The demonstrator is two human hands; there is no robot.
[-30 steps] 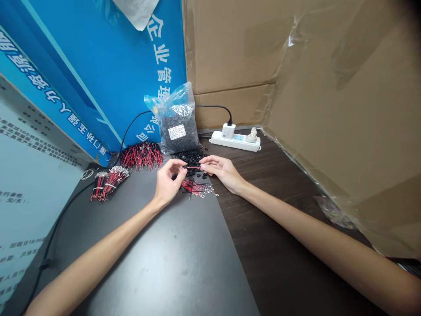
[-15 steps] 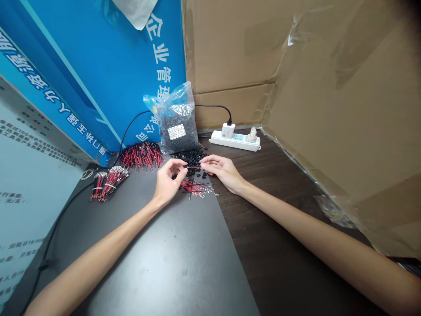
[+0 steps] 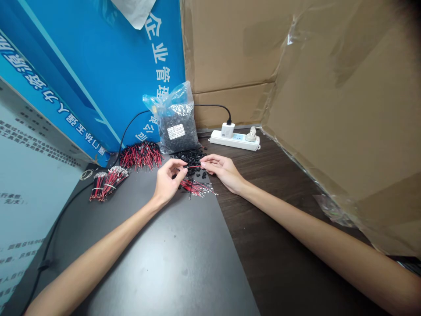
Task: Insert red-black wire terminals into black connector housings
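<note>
A short red wire (image 3: 194,166) stretches between my two hands, above a heap of small black parts (image 3: 190,156). My left hand (image 3: 170,177) pinches its left end, where something dark shows at the fingertips, too small to name. At the other end, the thumb and fingers of my right hand (image 3: 222,171) are closed on the wire. Just below the hands, loose red and black wires with shiny tips (image 3: 199,188) lie on the grey sheet. The wire's two ends are hidden by my fingers.
Behind the heap stands a clear bag of black parts (image 3: 179,125). A tangled pile of red and black wires (image 3: 141,156) and tied wire bundles (image 3: 109,182) lie at the left. A white power strip (image 3: 235,139) sits at the back right, before cardboard walls (image 3: 230,52).
Both hands stay nearly in place, holding the red wire. The whole view has shifted very slightly.
</note>
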